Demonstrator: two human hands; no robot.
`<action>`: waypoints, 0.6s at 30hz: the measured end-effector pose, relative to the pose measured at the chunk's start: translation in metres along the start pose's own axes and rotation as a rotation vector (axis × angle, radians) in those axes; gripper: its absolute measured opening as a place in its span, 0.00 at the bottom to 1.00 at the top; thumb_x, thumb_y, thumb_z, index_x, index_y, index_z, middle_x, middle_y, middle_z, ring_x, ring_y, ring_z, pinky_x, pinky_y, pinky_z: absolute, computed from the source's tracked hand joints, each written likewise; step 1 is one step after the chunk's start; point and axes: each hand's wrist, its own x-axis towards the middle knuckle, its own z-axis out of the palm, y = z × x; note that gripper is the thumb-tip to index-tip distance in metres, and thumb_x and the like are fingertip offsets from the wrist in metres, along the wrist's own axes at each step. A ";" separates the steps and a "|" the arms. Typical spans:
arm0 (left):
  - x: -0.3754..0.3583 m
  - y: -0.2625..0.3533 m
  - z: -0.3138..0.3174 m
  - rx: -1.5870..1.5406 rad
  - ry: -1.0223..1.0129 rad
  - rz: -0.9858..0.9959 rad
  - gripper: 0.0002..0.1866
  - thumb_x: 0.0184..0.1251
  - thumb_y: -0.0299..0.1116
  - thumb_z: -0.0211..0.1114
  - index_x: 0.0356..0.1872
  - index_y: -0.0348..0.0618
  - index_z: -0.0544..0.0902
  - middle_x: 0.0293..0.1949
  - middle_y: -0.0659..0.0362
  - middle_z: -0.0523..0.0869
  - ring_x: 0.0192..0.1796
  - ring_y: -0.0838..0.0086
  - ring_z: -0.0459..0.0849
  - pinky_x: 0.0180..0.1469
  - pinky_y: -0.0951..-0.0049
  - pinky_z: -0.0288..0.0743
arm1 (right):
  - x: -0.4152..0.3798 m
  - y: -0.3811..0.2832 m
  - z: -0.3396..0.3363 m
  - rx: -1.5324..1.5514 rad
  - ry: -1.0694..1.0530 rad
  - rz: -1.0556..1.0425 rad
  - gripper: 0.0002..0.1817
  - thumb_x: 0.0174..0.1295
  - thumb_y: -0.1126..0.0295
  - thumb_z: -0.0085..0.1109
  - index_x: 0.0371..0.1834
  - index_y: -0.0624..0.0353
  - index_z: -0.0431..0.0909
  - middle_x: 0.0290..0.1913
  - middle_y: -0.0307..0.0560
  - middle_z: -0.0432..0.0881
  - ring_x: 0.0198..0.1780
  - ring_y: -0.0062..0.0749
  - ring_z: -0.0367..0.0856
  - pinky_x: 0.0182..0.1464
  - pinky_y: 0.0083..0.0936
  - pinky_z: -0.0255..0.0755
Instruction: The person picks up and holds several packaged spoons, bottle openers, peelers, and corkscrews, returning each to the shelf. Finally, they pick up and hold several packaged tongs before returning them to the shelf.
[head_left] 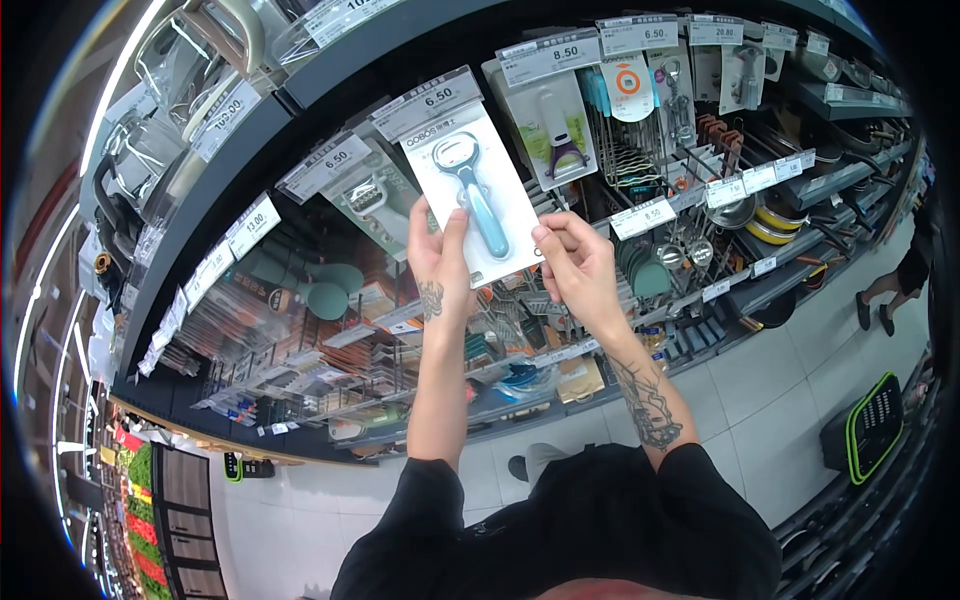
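Note:
A packaged peeler (485, 215) with a light blue handle is mounted on a white card, in front of the hanging rack. My left hand (441, 252) grips the card's lower left side, thumb on the front near the handle. At the lower right corner, my right hand (577, 262) pinches the card between thumb and fingers. The top of the card meets a 6.50 price tag (428, 100); whether it still hangs on its hook is hidden. To its left hangs another packaged peeler (370, 198), and to its right a packaged green and purple tool (556, 135).
Shelves of kitchen tools curve around me, with price tags (642, 216) along their edges. Pans (775, 225) sit on shelves at the right. A black basket with a green rim (872, 428) stands on the tiled floor (770, 445). Another person's legs (885, 298) show at far right.

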 end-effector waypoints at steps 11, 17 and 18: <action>0.034 -0.038 -0.019 0.067 0.033 0.021 0.17 0.73 0.26 0.57 0.60 0.34 0.68 0.45 0.51 0.86 0.46 0.74 0.84 0.47 0.74 0.77 | -0.020 0.016 -0.016 0.022 0.000 0.018 0.14 0.71 0.71 0.54 0.57 0.63 0.70 0.28 0.41 0.79 0.20 0.14 0.73 0.19 0.13 0.60; 0.043 -0.052 -0.025 0.338 0.086 0.009 0.21 0.74 0.30 0.57 0.62 0.34 0.65 0.46 0.50 0.85 0.49 0.75 0.81 0.53 0.76 0.71 | -0.070 0.048 -0.052 -0.012 -0.064 0.115 0.10 0.70 0.74 0.53 0.51 0.64 0.74 0.27 0.41 0.80 0.20 0.13 0.72 0.20 0.13 0.61; 0.041 -0.057 -0.026 0.334 0.079 0.006 0.21 0.74 0.30 0.57 0.62 0.34 0.65 0.46 0.50 0.85 0.49 0.75 0.81 0.53 0.76 0.71 | -0.078 0.051 -0.060 -0.074 -0.075 0.158 0.08 0.70 0.73 0.54 0.48 0.64 0.75 0.27 0.40 0.80 0.21 0.13 0.73 0.20 0.13 0.62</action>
